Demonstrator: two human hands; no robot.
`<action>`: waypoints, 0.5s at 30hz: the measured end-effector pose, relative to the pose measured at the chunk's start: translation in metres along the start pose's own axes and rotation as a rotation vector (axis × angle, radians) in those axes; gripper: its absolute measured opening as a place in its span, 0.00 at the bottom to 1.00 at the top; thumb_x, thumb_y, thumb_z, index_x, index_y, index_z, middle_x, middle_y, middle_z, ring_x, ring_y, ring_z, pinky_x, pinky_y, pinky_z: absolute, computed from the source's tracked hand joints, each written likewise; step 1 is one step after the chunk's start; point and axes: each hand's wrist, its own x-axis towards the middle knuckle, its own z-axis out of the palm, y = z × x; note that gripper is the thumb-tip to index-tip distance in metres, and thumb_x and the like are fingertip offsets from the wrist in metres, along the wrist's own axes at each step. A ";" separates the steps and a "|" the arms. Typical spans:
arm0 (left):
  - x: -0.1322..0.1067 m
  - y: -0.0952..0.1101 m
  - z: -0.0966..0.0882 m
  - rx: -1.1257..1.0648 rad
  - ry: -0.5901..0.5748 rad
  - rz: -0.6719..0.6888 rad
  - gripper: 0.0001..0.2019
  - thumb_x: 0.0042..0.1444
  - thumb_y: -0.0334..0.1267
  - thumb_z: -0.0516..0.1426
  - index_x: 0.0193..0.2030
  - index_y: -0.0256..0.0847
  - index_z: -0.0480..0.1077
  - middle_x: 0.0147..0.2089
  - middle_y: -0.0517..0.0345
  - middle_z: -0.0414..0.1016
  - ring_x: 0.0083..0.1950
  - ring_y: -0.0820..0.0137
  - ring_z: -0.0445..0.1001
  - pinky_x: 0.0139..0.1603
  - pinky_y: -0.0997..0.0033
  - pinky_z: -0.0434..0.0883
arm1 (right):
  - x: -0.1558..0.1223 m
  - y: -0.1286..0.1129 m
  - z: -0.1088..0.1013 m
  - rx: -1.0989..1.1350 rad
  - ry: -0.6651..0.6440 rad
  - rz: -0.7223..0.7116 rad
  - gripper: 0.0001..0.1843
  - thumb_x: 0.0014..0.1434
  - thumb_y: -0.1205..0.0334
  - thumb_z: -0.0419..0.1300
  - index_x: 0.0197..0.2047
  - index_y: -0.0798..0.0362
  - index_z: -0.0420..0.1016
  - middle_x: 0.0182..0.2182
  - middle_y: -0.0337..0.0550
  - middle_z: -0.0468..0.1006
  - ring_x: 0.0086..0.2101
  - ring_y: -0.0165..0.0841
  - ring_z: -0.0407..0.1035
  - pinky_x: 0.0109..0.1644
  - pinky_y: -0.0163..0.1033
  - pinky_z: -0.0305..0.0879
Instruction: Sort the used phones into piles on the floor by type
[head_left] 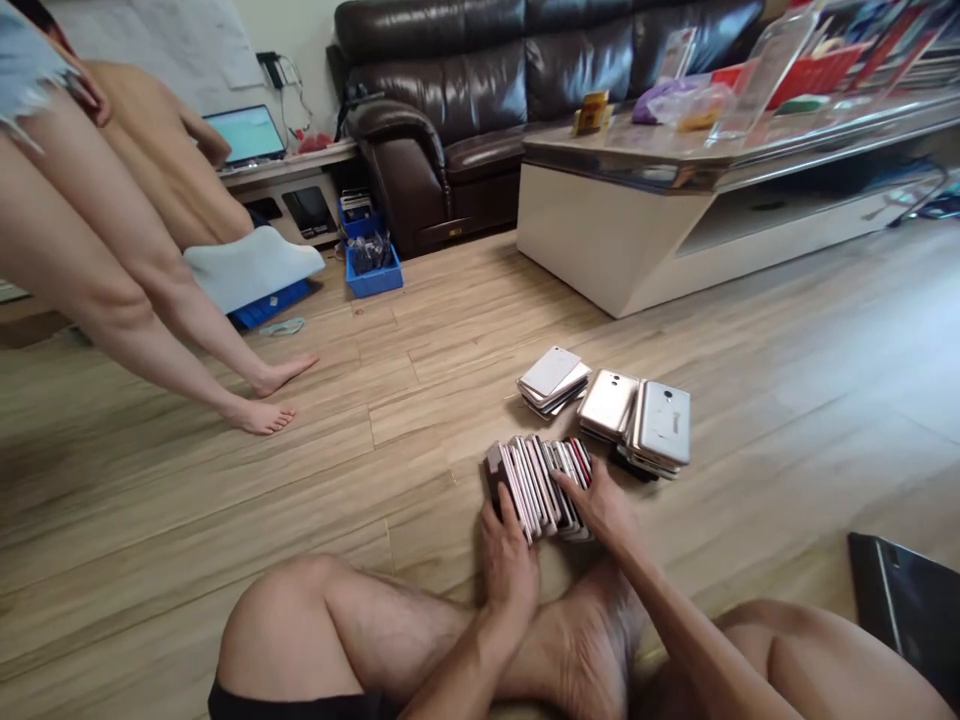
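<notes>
A row of smartphones (534, 485) stands on edge on the floor in front of my crossed legs, packed side by side. At its left end my left hand (510, 555) grips the phones, with fingers against the dark end phone. My right hand (604, 505) is closed round the right part of the row, its thumb lying over the edges and its fingers partly hidden behind. Just beyond lie a stack of phones (551, 372) with a white one on top, a stack with a gold phone (609, 402) on top, and another topped by a silver phone (665, 424).
At the right lies a black flat object (904, 600). A low coffee table (585, 235) with bottles and bags stands ahead, before a brown leather sofa (480, 100). Two people are at the left, one standing (112, 260), one seated (161, 150). Blue bins (373, 280) stand near the sofa.
</notes>
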 end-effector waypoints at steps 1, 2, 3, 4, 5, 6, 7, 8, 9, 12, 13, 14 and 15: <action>-0.002 0.003 0.006 -0.014 0.010 -0.004 0.44 0.55 0.21 0.55 0.78 0.38 0.44 0.72 0.35 0.56 0.71 0.52 0.62 0.70 0.54 0.62 | 0.003 0.002 -0.001 0.005 -0.013 -0.004 0.41 0.65 0.38 0.54 0.71 0.57 0.56 0.55 0.63 0.78 0.53 0.54 0.75 0.57 0.52 0.67; -0.003 0.004 0.010 -0.034 0.015 -0.003 0.43 0.56 0.21 0.53 0.78 0.39 0.43 0.73 0.35 0.53 0.71 0.53 0.62 0.70 0.55 0.63 | 0.005 0.005 -0.003 0.014 -0.024 -0.009 0.41 0.65 0.37 0.54 0.71 0.56 0.56 0.56 0.62 0.77 0.54 0.54 0.74 0.57 0.52 0.66; -0.004 0.005 0.014 -0.054 0.018 -0.001 0.42 0.57 0.21 0.52 0.78 0.40 0.43 0.74 0.35 0.52 0.72 0.53 0.62 0.70 0.56 0.64 | 0.007 0.006 -0.003 0.023 -0.029 -0.012 0.41 0.65 0.37 0.54 0.71 0.56 0.56 0.56 0.62 0.77 0.55 0.54 0.74 0.58 0.52 0.66; -0.005 0.004 0.017 -0.072 0.022 0.001 0.42 0.58 0.21 0.51 0.78 0.41 0.43 0.74 0.36 0.51 0.72 0.53 0.61 0.70 0.56 0.64 | 0.008 0.007 -0.004 0.031 -0.029 -0.013 0.42 0.64 0.37 0.55 0.70 0.57 0.56 0.56 0.61 0.77 0.55 0.53 0.74 0.58 0.51 0.66; -0.005 0.003 0.019 -0.089 0.028 0.001 0.41 0.58 0.22 0.51 0.78 0.42 0.44 0.74 0.36 0.51 0.73 0.53 0.60 0.70 0.55 0.64 | 0.008 0.008 -0.003 0.036 -0.026 -0.011 0.42 0.64 0.37 0.55 0.70 0.57 0.57 0.55 0.61 0.77 0.55 0.53 0.74 0.57 0.50 0.67; -0.006 0.002 0.021 -0.104 0.036 0.000 0.41 0.58 0.22 0.52 0.78 0.42 0.45 0.74 0.36 0.51 0.73 0.53 0.60 0.71 0.55 0.64 | 0.009 0.009 -0.003 0.038 -0.019 -0.008 0.42 0.64 0.37 0.55 0.70 0.58 0.57 0.55 0.61 0.78 0.54 0.52 0.74 0.57 0.50 0.67; -0.007 0.001 0.023 -0.117 0.044 0.000 0.41 0.58 0.22 0.52 0.77 0.42 0.46 0.74 0.36 0.51 0.73 0.52 0.60 0.71 0.55 0.63 | 0.009 0.009 -0.003 0.039 -0.012 -0.006 0.42 0.63 0.37 0.56 0.69 0.58 0.58 0.54 0.61 0.78 0.53 0.52 0.75 0.56 0.49 0.68; -0.007 0.000 0.025 -0.126 0.052 -0.002 0.41 0.57 0.22 0.53 0.77 0.42 0.47 0.74 0.36 0.51 0.73 0.52 0.59 0.71 0.54 0.63 | 0.009 0.010 -0.002 0.040 -0.004 -0.004 0.42 0.63 0.38 0.56 0.69 0.59 0.59 0.53 0.61 0.78 0.53 0.52 0.75 0.55 0.49 0.68; -0.008 0.000 0.027 -0.135 0.062 -0.005 0.41 0.57 0.22 0.53 0.77 0.42 0.47 0.74 0.36 0.51 0.73 0.52 0.59 0.72 0.53 0.62 | 0.010 0.010 -0.002 0.042 0.001 -0.005 0.42 0.62 0.38 0.57 0.69 0.59 0.59 0.53 0.61 0.79 0.52 0.51 0.75 0.54 0.48 0.69; -0.009 0.001 0.026 -0.160 0.091 -0.023 0.42 0.55 0.24 0.57 0.76 0.41 0.49 0.74 0.34 0.52 0.75 0.50 0.57 0.73 0.49 0.59 | 0.010 0.009 -0.002 0.043 0.007 -0.012 0.41 0.61 0.39 0.59 0.68 0.59 0.61 0.51 0.60 0.80 0.50 0.50 0.76 0.52 0.47 0.69; -0.007 0.001 0.023 -0.171 0.099 -0.041 0.41 0.56 0.28 0.60 0.75 0.38 0.50 0.74 0.33 0.52 0.75 0.48 0.56 0.74 0.47 0.58 | 0.010 0.009 -0.003 0.037 0.009 -0.010 0.41 0.61 0.39 0.59 0.67 0.59 0.61 0.51 0.60 0.80 0.50 0.50 0.76 0.51 0.47 0.69; -0.004 0.001 0.017 -0.181 0.104 -0.064 0.40 0.56 0.33 0.62 0.74 0.36 0.53 0.74 0.30 0.52 0.76 0.46 0.54 0.74 0.45 0.56 | 0.009 0.008 -0.004 0.027 0.014 -0.005 0.41 0.61 0.39 0.59 0.67 0.59 0.61 0.51 0.60 0.80 0.50 0.50 0.76 0.51 0.47 0.70; 0.000 -0.001 0.010 -0.196 0.102 -0.093 0.38 0.57 0.38 0.63 0.72 0.34 0.56 0.74 0.28 0.51 0.76 0.45 0.52 0.74 0.44 0.55 | 0.008 0.007 -0.004 0.013 0.020 0.001 0.41 0.62 0.39 0.58 0.67 0.59 0.61 0.51 0.60 0.80 0.50 0.50 0.76 0.52 0.47 0.69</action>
